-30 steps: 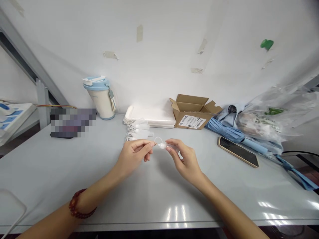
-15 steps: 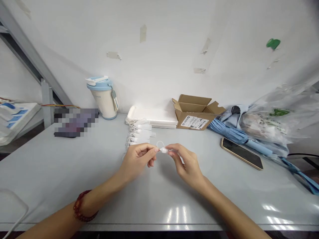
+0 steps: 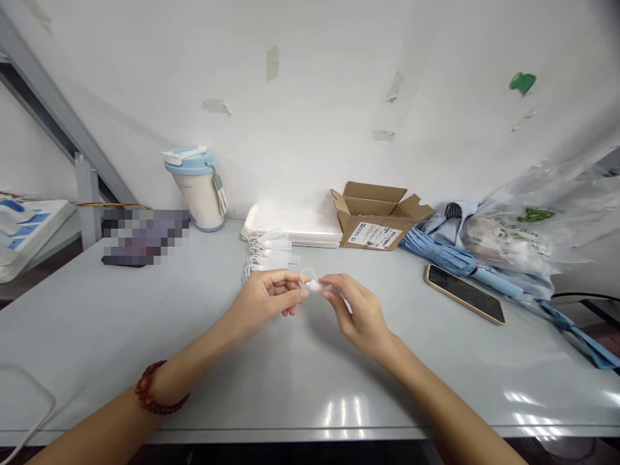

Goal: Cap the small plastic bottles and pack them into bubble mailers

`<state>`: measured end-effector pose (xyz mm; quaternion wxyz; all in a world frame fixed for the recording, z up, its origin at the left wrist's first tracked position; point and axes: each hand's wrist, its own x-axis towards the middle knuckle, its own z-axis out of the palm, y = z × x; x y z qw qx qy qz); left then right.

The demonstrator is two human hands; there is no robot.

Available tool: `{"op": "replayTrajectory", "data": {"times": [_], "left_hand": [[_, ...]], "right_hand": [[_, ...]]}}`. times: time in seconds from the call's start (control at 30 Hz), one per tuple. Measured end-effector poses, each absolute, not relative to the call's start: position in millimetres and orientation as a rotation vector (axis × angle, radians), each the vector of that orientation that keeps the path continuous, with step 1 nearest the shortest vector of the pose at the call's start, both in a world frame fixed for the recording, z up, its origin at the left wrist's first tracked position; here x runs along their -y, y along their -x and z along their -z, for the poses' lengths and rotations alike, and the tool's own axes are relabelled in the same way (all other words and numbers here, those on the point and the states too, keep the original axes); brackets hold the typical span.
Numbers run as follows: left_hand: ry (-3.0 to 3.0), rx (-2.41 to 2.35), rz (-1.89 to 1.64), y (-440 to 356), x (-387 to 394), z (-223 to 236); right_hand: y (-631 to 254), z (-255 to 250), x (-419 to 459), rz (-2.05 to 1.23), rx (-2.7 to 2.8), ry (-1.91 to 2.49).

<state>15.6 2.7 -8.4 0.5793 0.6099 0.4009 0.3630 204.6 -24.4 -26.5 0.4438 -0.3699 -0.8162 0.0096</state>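
A small white translucent piece with a thin white loop (image 3: 313, 285) is held between my two hands above the table. My left hand (image 3: 271, 297) is closed, its thumb and index finger pinching the left end by the loop. With thumb and fingertips, my right hand (image 3: 361, 316) grips the right end, which the fingers partly cover. Just beyond my left hand, several similar white looped pieces (image 3: 277, 247) lie in a row on the table, loops toward the left. My left hand hides the near end of that row.
Behind the row lies a stack of flat white trays or sheets (image 3: 300, 223). An open cardboard box (image 3: 375, 226) stands beside it. A blue-lidded cup (image 3: 198, 194) is at back left. To the right are a phone (image 3: 465, 294), a folded blue umbrella (image 3: 438, 252) and a plastic bag (image 3: 513, 239).
Both hands keep hold of the white looped piece. It has turned slightly, and the left fingers have shifted on its end. The whole view has moved a little.
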Motion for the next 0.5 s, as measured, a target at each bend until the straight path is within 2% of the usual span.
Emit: {"op": "replayTrajectory", "data": {"times": [0.5], "left_hand": [[-1.532,-0.987,-0.905,-13.4,-5.8,3.6]], "right_hand": [[-208.4,23.5,19.2,0.163,2.102,0.900]]}}
